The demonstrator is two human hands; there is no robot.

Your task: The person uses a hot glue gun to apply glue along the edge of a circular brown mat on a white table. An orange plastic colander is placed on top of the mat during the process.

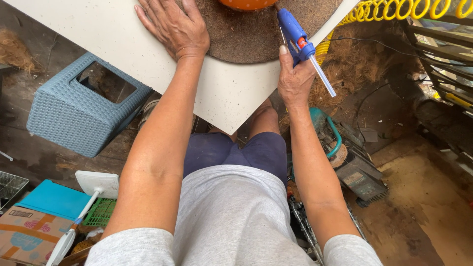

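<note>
My left hand point(173, 25) lies flat, fingers spread, on the edge of a round brown fibre mat point(246, 34) that rests on a white board point(217, 88). My right hand point(294, 79) grips a blue glue gun point(295, 34) with a clear glue stick point(323, 76) poking out of its back; the nozzle points at the mat's right side. An orange round object point(246, 4) sits on the mat at the top edge, mostly cut off.
A blue woven stool point(81, 111) lies at the left. A yellow coiled hose point(394, 10) and loose brown fibre point(354, 69) are at the upper right. A cardboard box point(29, 236) and green basket point(101, 212) sit lower left; a dark machine point(359, 177) stands on the right.
</note>
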